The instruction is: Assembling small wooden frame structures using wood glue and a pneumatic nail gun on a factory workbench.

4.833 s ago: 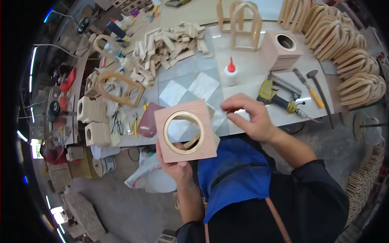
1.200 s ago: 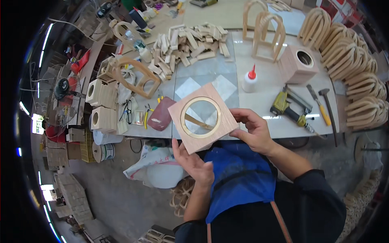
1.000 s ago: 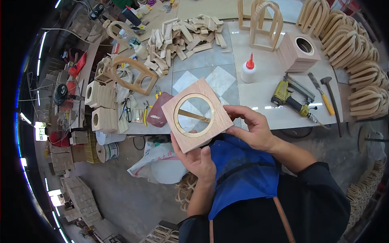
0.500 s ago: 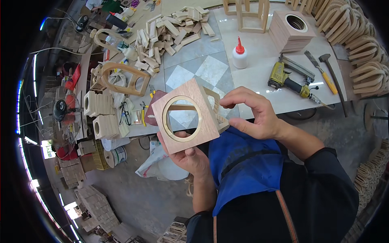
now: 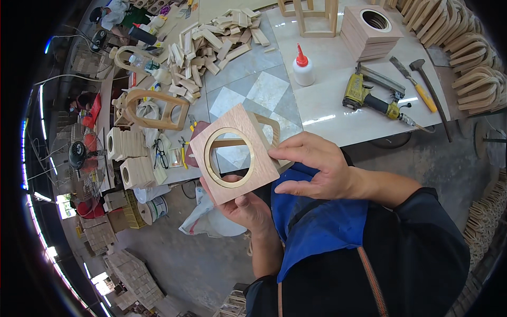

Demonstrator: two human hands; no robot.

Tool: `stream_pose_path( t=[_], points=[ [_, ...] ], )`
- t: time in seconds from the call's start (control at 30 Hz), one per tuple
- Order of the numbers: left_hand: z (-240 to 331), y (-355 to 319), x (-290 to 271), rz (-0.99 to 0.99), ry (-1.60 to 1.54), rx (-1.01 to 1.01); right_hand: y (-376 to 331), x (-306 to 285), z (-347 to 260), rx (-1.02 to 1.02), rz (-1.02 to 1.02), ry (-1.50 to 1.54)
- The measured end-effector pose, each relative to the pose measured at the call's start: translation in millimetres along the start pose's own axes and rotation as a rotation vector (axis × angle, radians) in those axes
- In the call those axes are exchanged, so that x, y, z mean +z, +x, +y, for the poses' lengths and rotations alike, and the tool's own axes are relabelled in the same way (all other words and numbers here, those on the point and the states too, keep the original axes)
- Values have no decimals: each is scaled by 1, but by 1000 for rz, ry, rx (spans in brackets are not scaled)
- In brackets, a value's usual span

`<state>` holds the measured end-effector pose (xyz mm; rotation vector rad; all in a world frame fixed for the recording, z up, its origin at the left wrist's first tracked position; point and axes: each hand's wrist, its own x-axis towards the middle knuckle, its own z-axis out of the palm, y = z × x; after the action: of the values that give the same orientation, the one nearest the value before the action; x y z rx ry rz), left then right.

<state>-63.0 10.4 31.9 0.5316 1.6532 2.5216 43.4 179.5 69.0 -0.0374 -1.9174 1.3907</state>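
My left hand [image 5: 245, 211] grips a small wooden frame [image 5: 197, 142] from below, thumb on the lower edge of its square front panel. That panel has a large round hole ringed by a pale rim, and a lighter rounded frame part [image 5: 274, 127] shows behind it. At the panel's right edge is my right hand [image 5: 322, 166], its thumb and fingers apart. The fingertips reach the edge and seem to touch it; the thumb stands clear below. Beyond the frame, a white glue bottle [image 5: 303, 71] with a red nozzle stands on the table.
A yellow-and-black nail gun [image 5: 367, 98], a yellow-handled chisel [image 5: 417, 90] and a hammer [image 5: 430, 95] lie on the right. Behind them is a stack of holed panels [image 5: 364, 39]. Wood offcuts [image 5: 211, 45] are heaped at the back left, near a rounded wooden frame [image 5: 153, 108].
The frame and my left hand have shifted slightly left in view. My right hand has moved left and down, from behind the frame's side to the panel's right edge.
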Motion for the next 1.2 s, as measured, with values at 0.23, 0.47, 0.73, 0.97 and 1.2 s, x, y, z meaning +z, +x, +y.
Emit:
stream_pose_path(
  t=[0.23,0.47,0.73,0.97,1.2],
  points=[
    [0,-5,4,-12,31,17,-3,4,1,-35,62,-51],
    [0,-7,10,41,-18,24,-8,7,-1,13,106,-25],
    [-1,1,2,45,-102,0,-20,-16,12,116,-5,-79],
    [-1,0,7,49,-45,-1,-35,-105,50,578,180,-233],
    [-6,-8,-6,-50,-4,-31,-84,-168,94,459,-132,-1193]
  ],
)
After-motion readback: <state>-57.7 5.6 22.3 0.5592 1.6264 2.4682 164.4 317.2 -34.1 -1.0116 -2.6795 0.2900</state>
